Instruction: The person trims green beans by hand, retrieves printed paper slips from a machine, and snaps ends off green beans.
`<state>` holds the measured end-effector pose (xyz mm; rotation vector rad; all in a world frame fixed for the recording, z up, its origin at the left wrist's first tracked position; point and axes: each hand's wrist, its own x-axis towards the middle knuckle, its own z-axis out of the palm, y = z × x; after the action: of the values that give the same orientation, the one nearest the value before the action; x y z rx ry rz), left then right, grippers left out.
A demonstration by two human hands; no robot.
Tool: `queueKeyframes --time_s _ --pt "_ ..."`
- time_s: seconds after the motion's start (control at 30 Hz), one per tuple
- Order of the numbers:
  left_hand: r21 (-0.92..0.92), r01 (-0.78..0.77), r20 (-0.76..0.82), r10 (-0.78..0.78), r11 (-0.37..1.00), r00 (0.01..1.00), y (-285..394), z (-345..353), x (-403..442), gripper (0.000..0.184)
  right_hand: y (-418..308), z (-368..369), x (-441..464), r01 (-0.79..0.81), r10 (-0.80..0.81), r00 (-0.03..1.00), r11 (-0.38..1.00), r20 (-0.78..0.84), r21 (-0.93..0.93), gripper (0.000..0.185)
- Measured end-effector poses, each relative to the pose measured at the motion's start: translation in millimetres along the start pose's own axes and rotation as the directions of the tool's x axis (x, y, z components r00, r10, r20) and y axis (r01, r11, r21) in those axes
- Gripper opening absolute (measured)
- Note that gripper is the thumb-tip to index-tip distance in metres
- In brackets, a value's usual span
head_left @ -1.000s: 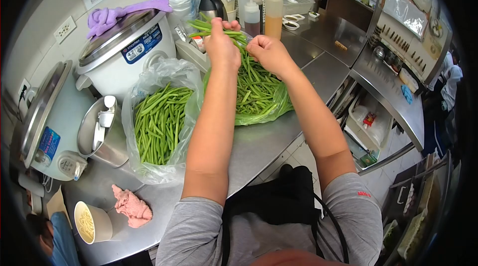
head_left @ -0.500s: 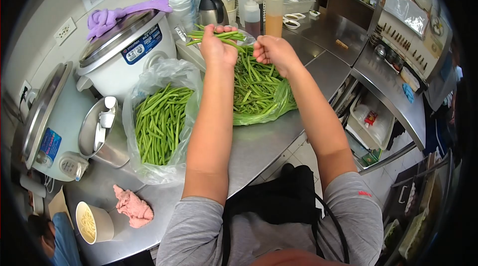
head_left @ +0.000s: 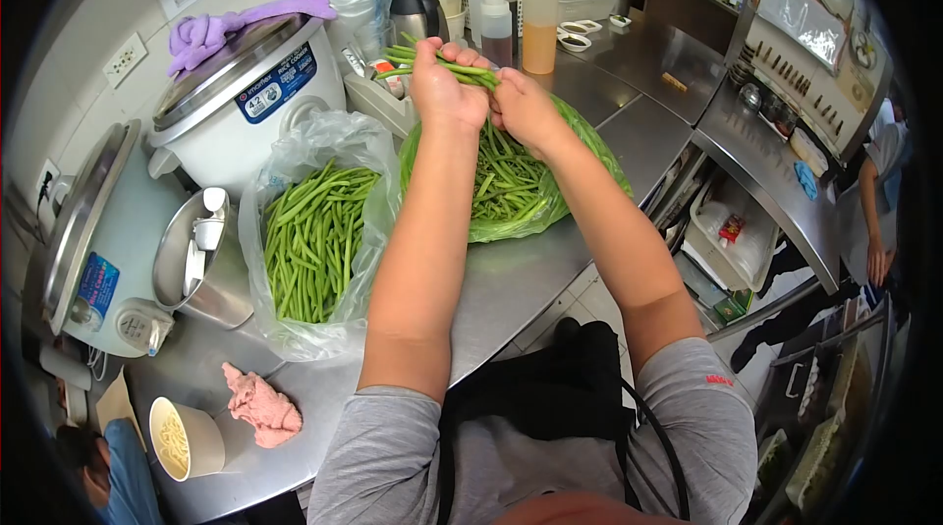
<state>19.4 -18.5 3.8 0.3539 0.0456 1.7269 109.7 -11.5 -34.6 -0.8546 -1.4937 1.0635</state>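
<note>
My left hand (head_left: 450, 83) is closed around a small bunch of green beans (head_left: 401, 57), their ends sticking out to the left and right of the fist. At the right ends of that bunch, my right hand (head_left: 526, 110) pinches with its fingertips on the bean ends. Both hands are above a green plastic bag (head_left: 599, 147) filled with green beans and trimmed bits (head_left: 506, 181). To the left, a clear plastic bag (head_left: 378, 147) stands open, full of green beans (head_left: 319, 240) lying mostly lengthwise.
Two rice cookers (head_left: 221, 127) and a steel pot (head_left: 231, 275) with white scoops line the left side. A pink cloth (head_left: 263, 407) and a paper cup (head_left: 201, 442) lie nearer. Sauce bottles (head_left: 539, 29) stand behind the bags. Another person (head_left: 874, 201) is at far right.
My right hand has moved left and closed in on the ends of the held beans. The green bag's right side shows wider. A person has come into view at far right.
</note>
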Motion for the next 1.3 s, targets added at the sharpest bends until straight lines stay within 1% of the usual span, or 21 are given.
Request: queueKeyframes --time_s 0.03,0.1,0.2,0.3,0.4,0.43,0.47,0.5,0.6,0.7,0.8,0.83,0.9,1.0,1.03,1.1,1.13,1.2,1.23,1.27,1.3 --pt "-0.021 0.036 0.014 -0.035 0.999 0.999 1.3 -1.8 1.4 0.012 -3.3 -1.1 -3.1 -0.077 0.071 0.996 0.986 0.049 0.149 0.014" --pt "-0.06 0.104 0.044 -0.101 0.993 0.994 6.9 -4.9 3.6 0.019 -14.9 -3.3 -11.1 -0.243 0.184 0.967 0.875 0.177 0.419 0.014" --pt "-0.113 0.12 0.012 -0.119 0.986 0.993 9.6 -1.0 2.0 0.022 -21.1 0.2 -15.1 -0.252 0.18 0.965 0.84 0.192 0.48 0.014" --pt "-0.145 0.146 0.052 -0.14 0.979 0.989 8.6 -4.2 3.4 0.023 -20.9 -0.8 -16.1 -0.284 0.156 0.955 0.734 0.253 0.617 0.015" --pt "-0.173 0.171 0.118 -0.152 0.97 0.981 19.5 -8.4 7.6 0.02 -18.3 -12.4 -13.9 -0.243 -0.068 0.93 0.623 0.361 0.744 0.015" --pt "-0.123 0.095 0.068 -0.087 0.988 0.994 21.2 -7.8 7.7 0.019 -19.5 -10.7 -14.6 -0.163 -0.021 0.956 0.791 0.293 0.589 0.014" --pt "-0.07 0.022 0.02 -0.021 0.997 1.0 22.0 -7.0 8.0 0.018 -22.4 -8.0 -16.7 -0.093 0.008 0.977 0.915 0.213 0.393 0.013" --pt "-0.013 -0.047 -0.023 0.047 0.999 0.999 21.7 -5.4 7.8 0.017 -24.7 -5.5 -17.7 -0.037 0.016 0.992 0.985 0.126 0.167 0.012" --pt "0.066 -0.154 -0.048 0.157 0.986 0.986 17.0 -2.6 5.7 0.012 -11.8 3.6 -14.6 0.262 -0.267 0.962 0.961 0.051 0.089 0.012" --pt "0.135 -0.191 -0.068 0.202 0.972 0.977 13.9 2.2 1.9 0.01 -9.8 7.8 -13.4 0.363 -0.364 0.931 0.93 0.017 0.06 0.01" --pt "0.153 -0.171 -0.064 0.183 0.973 0.981 13.0 2.5 0.6 0.013 -7.0 6.1 -11.3 0.379 -0.382 0.924 0.921 -0.019 -0.091 0.009" --pt "0.151 -0.159 -0.058 0.17 0.976 0.984 12.7 2.2 0.5 0.015 -8.4 5.7 -12.3 0.3 -0.3 0.954 0.954 -0.009 0.004 0.008" --pt "0.062 -0.026 -0.031 0.028 0.998 0.999 15.7 -2.6 3.5 0.018 -12.9 5.0 -16.5 0.125 -0.134 0.99 0.974 0.033 0.191 0.007" --pt "-0.016 0.138 0.044 -0.137 0.99 0.99 15.8 -10.6 7.8 0.015 -10.8 -1.1 -17.6 -0.038 -0.038 0.987 0.893 0.157 0.448 0.006" --pt "-0.032 0.185 0.075 -0.182 0.982 0.98 15.6 -12.5 9.3 0.014 -11.1 -2.8 -18.1 -0.091 -0.009 0.98 0.87 0.2 0.485 0.007" --pt "-0.049 0.275 0.142 -0.266 0.96 0.953 19.9 -14.6 11.4 0.018 -12.3 -5.1 -20.0 -0.199 0.041 0.957 0.813 0.287 0.548 0.007" --pt "-0.055 0.32 0.176 -0.306 0.946 0.935 21.0 -14.3 11.9 0.021 -15.0 -4.6 -20.7 -0.18 0.055 0.962 0.865 0.267 0.469 0.008" --pt "0.111 0.143 0.055 -0.15 0.983 0.987 17.6 -8.7 8.7 0.02 -20.3 -2.9 -23.1 -0.148 0.082 0.972 0.943 0.222 0.298 0.01" --pt "0.201 0.059 0.004 -0.061 0.978 0.998 16.0 -5.6 6.2 0.019 -17.8 -3.3 -22.3 0.033 -0.049 0.992 0.99 0.118 0.134 0.01" --pt "0.211 0.04 -0.013 -0.038 0.977 0.999 14.8 -5.0 5.4 0.018 -13.9 -3.6 -20.1 0.198 -0.196 0.98 0.979 0.038 -0.05 0.01" --pt "0.221 0.02 -0.029 -0.014 0.975 0.999 14.2 -4.5 4.8 0.017 -13.4 -2.9 -19.5 0.337 -0.35 0.937 0.91 -0.012 -0.243 0.01"
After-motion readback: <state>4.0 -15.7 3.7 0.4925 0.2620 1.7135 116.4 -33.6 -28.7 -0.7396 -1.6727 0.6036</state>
